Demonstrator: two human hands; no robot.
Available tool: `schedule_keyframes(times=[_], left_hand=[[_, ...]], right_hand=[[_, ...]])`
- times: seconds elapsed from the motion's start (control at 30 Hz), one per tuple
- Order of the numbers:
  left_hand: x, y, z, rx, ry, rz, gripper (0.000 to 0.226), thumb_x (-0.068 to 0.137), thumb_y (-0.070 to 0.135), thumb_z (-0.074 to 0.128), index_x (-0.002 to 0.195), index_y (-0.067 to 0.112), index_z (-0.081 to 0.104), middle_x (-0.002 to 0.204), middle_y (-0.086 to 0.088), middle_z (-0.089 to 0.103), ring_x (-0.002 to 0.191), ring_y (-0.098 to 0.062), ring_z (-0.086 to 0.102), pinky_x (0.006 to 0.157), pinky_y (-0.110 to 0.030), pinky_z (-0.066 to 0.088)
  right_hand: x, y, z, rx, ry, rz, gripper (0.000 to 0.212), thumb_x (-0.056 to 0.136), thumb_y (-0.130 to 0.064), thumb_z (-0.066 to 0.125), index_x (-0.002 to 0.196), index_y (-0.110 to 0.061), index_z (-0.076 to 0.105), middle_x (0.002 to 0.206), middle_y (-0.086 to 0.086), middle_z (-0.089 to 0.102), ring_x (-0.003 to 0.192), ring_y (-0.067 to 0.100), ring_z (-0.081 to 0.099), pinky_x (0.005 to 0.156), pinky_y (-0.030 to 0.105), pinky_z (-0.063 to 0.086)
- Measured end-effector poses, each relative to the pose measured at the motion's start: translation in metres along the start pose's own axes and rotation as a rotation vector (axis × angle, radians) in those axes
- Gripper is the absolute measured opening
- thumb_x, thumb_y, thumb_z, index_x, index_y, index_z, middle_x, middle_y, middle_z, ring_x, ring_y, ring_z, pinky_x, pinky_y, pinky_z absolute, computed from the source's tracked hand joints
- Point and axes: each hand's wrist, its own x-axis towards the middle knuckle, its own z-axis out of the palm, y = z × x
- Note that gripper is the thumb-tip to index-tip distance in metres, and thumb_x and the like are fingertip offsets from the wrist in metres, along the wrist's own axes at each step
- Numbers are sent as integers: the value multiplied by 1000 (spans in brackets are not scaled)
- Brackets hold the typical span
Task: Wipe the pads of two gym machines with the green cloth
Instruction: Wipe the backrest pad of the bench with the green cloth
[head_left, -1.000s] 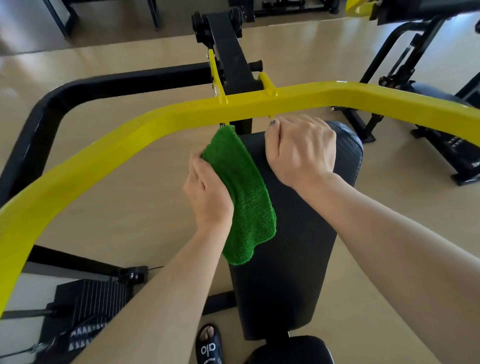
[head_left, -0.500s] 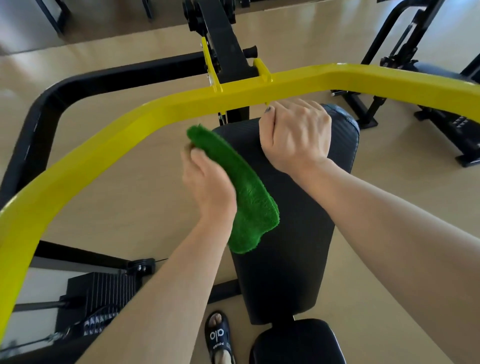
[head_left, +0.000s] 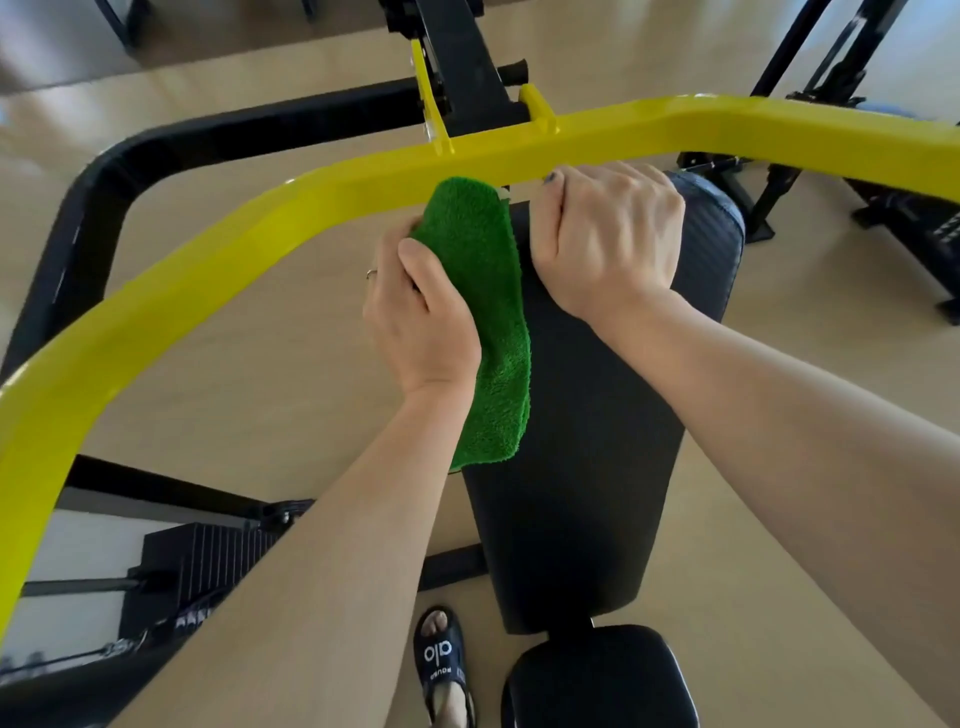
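Observation:
A green cloth (head_left: 488, 312) lies along the left edge of the black back pad (head_left: 587, 441) of a gym machine. My left hand (head_left: 415, 317) grips the cloth from the left side of the pad, thumb on the cloth. My right hand (head_left: 608, 234) is curled over the top edge of the pad, just under the yellow bar (head_left: 311, 208). Below the back pad sits the black seat pad (head_left: 597, 680).
The yellow bar curves across in front of me, joined to a black frame (head_left: 104, 176). A weight stack (head_left: 202, 566) stands at lower left. A foot in a black sandal (head_left: 441, 660) is on the wooden floor. Another black machine (head_left: 883, 197) stands at right.
My left hand slid the cloth along the pad's left edge, down and left at first, then back up until its tip reaches the yellow bar. My right hand stayed on the pad's top.

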Motion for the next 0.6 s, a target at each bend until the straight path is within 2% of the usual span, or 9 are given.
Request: schedule_keyframes(times=[0.1, 0.23, 0.3, 0.4, 0.5, 0.6], left_hand=[[-1, -5, 3, -28, 21, 10, 43, 102, 24, 26, 105, 13, 68, 75, 15, 55, 75, -10, 51, 70, -32, 43], [-5, -11, 2, -49, 37, 31, 49, 101, 29, 22, 108, 14, 68, 77, 20, 57, 77, 1, 52, 73, -21, 41], [-7, -12, 2, -53, 32, 38, 50, 101, 29, 21, 112, 15, 68, 81, 21, 60, 80, 6, 53, 76, -21, 43], [-8, -13, 1, -67, 52, 38, 52, 102, 28, 20, 119, 15, 68, 97, 12, 69, 88, 0, 57, 83, -31, 48], [-12, -20, 1, -104, 63, 14, 54, 103, 30, 19, 125, 15, 66, 111, 3, 72, 101, -13, 63, 89, -39, 51], [-20, -24, 0, -141, 73, -17, 53, 105, 29, 19, 131, 15, 63, 120, 1, 70, 111, -14, 63, 94, -41, 51]], right_hand=[[1, 0, 1, -15, 18, 8, 44, 100, -24, 38, 56, -20, 39, 54, -6, 38, 53, 22, 34, 63, 31, 25], [-1, -1, 4, -15, 86, 12, 44, 98, -22, 43, 55, -21, 37, 53, -7, 36, 51, 21, 33, 62, 31, 25], [-1, -1, 5, -15, 96, 16, 44, 98, -22, 43, 55, -21, 37, 53, -7, 36, 51, 21, 33, 62, 31, 25], [-1, -1, 5, -17, 100, 16, 44, 98, -22, 43, 55, -20, 37, 53, -7, 36, 51, 21, 33, 62, 31, 25], [-2, -2, 5, -22, 75, 21, 45, 100, -24, 39, 55, -20, 39, 53, -6, 39, 52, 22, 35, 63, 32, 26], [-2, -4, 2, -18, 28, 34, 44, 101, -26, 36, 58, -20, 39, 55, -4, 39, 54, 23, 34, 66, 32, 25]])
